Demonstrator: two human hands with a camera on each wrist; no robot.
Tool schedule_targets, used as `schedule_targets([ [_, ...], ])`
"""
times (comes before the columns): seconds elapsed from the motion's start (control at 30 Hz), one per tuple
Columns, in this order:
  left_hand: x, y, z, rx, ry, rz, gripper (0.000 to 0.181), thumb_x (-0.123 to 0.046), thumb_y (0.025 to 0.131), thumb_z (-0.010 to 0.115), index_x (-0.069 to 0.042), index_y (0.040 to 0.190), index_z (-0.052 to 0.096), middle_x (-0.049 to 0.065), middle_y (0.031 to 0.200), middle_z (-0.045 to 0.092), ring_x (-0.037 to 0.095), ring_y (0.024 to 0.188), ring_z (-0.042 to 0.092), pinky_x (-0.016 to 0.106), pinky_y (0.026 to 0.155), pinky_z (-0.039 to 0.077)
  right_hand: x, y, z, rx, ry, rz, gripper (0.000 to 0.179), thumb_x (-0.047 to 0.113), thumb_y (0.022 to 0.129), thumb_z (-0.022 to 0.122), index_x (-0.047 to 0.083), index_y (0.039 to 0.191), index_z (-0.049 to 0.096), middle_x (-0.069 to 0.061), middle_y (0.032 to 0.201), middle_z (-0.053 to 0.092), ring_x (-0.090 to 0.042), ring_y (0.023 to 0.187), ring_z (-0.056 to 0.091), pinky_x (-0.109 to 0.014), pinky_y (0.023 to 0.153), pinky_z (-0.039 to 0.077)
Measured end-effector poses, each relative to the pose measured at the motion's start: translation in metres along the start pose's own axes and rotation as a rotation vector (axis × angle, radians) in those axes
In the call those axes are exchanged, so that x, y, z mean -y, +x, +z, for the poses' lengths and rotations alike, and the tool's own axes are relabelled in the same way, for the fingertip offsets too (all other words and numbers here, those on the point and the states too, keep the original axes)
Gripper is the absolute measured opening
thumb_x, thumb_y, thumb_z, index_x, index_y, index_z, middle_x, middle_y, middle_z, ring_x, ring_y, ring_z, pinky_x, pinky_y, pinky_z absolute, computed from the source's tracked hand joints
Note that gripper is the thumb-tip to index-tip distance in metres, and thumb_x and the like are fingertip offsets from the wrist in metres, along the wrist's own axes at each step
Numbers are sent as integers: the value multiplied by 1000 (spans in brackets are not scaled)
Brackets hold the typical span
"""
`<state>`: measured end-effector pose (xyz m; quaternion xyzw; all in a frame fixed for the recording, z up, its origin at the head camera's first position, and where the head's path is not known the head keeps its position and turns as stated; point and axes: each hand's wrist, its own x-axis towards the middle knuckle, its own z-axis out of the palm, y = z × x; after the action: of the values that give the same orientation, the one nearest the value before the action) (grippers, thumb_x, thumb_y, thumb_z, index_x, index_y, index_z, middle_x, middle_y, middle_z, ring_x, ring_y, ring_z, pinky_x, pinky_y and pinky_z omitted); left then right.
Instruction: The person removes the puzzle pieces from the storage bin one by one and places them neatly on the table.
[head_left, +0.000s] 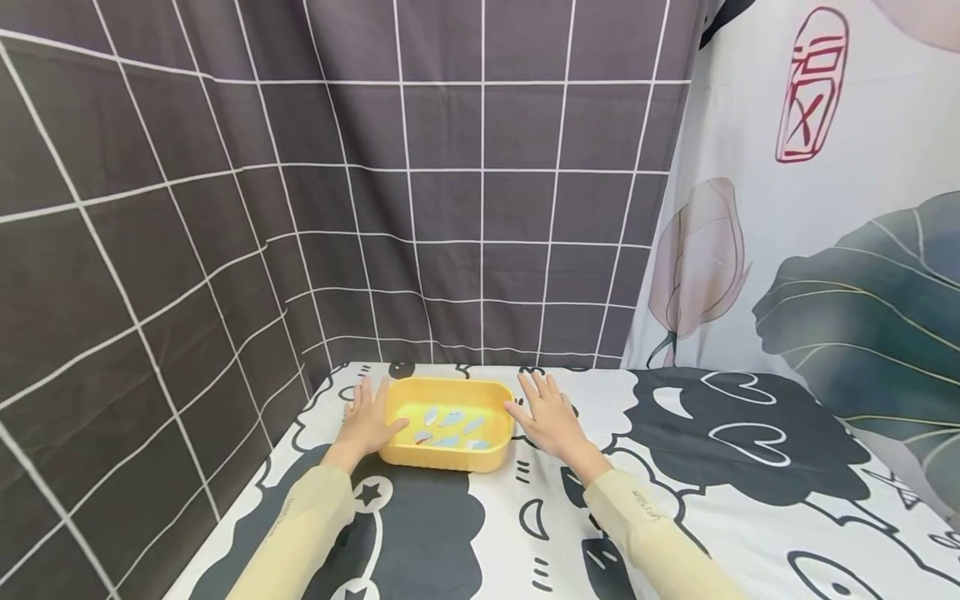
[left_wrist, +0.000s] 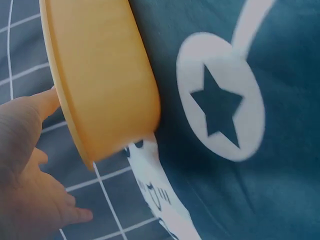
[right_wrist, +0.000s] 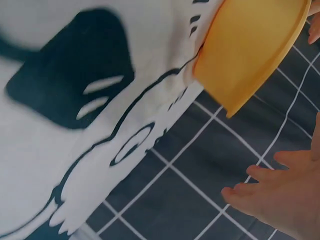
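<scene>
A dark, white-gridded curtain [head_left: 442, 204] and a pale flower-printed curtain [head_left: 750, 108] hang around a black-and-white cartoon cloth [head_left: 757, 454]. Near its far edge sits a rounded yellow tray [head_left: 438, 457] with small pale-blue pieces [head_left: 452, 418] inside. The left hand [head_left: 366, 423] and right hand [head_left: 553, 422] flank it, fingers outstretched, grasping nothing.

Red seal-style mark [head_left: 812, 85] high on the white floral curtain [head_left: 738, 108], right of its left edge, stacked Chinese-style characters inside a rounded outline, exact reading unclear, small lettering on the right sleeve [head_left: 637, 521], too small to read
</scene>
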<state>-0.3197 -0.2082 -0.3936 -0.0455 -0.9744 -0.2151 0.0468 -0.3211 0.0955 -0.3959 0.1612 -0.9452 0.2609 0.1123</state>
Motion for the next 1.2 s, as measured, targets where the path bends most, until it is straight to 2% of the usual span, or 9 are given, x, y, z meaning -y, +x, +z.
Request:
schedule_targets([
  [0.27, 22, -3, 7, -10, -100, -39, 74, -20, 95, 56, 15, 148, 18, 39, 155, 12, 54, 144, 12, 64, 120, 18, 9, 13, 24, -20, 172, -66, 65, 32, 98, 56, 1, 150, 33, -25, 152, 38, -42, 141, 36, -56, 119, 33],
  [0.43, 33, -5, 8, -63, -152, -50, 62, -17, 96, 52, 12, 146, 29, 34, 151, 32, 51, 140, 30, 62, 119, 26, 18, 17, 37, -7, 271, -86, 66, 18, 90, 68, -3, 145, 38, -25, 144, 47, -41, 133, 46, -54, 115, 40],
  [0.63, 36, -3, 6, -135, -194, -7, 51, -8, 92, 57, 12, 137, 45, 35, 131, 55, 50, 115, 59, 57, 100, 52, 25, 22, 49, 49, 396, -82, 63, 2, 80, 75, -6, 136, 49, -27, 131, 57, -42, 116, 59, -51, 99, 54],
  [0.73, 36, -2, 6, -142, -240, -1, 49, -5, 89, 58, 15, 133, 48, 36, 121, 61, 47, 102, 66, 53, 91, 58, 26, 24, 54, 104, 432, -83, 62, -1, 79, 74, -8, 136, 48, -29, 130, 57, -40, 113, 61, -48, 96, 56],
  [0.83, 36, -2, 6, -150, -287, 7, 48, -1, 85, 58, 18, 128, 50, 37, 113, 64, 45, 97, 68, 52, 92, 58, 28, 26, 57, 133, 427, -80, 60, -2, 79, 74, -8, 134, 50, -28, 128, 59, -38, 109, 63, -45, 93, 58],
  [0.93, 37, -1, 8, -125, -379, -10, 48, 2, 84, 55, 18, 129, 49, 39, 114, 62, 43, 92, 69, 51, 82, 61, 30, 29, 57, 133, 393, -63, 54, -1, 77, 75, -8, 127, 56, -26, 123, 63, -36, 104, 65, -43, 88, 60],
  [1.0, 38, 0, 11, -105, -461, -32, 48, 4, 85, 52, 18, 131, 48, 41, 117, 59, 42, 87, 70, 44, 69, 64, 32, 31, 58, 138, 369, -44, 50, -1, 76, 76, -7, 123, 59, -24, 120, 65, -36, 103, 66, -42, 87, 60],
  [1.07, 40, 1, 14, -88, -544, -67, 49, 6, 86, 50, 16, 133, 46, 42, 120, 57, 40, 84, 71, 37, 60, 64, 33, 32, 59, 144, 313, -45, 47, -1, 75, 78, -7, 119, 62, -23, 117, 66, -36, 103, 66, -42, 88, 60],
  [1.2, 44, 3, 18, -66, -646, -97, 48, 7, 87, 50, 15, 134, 45, 43, 121, 56, 39, 88, 71, 34, 61, 65, 35, 32, 64, 144, 137, -61, 43, 3, 74, 79, -2, 115, 66, -16, 113, 70, -32, 103, 66, -40, 86, 60],
])
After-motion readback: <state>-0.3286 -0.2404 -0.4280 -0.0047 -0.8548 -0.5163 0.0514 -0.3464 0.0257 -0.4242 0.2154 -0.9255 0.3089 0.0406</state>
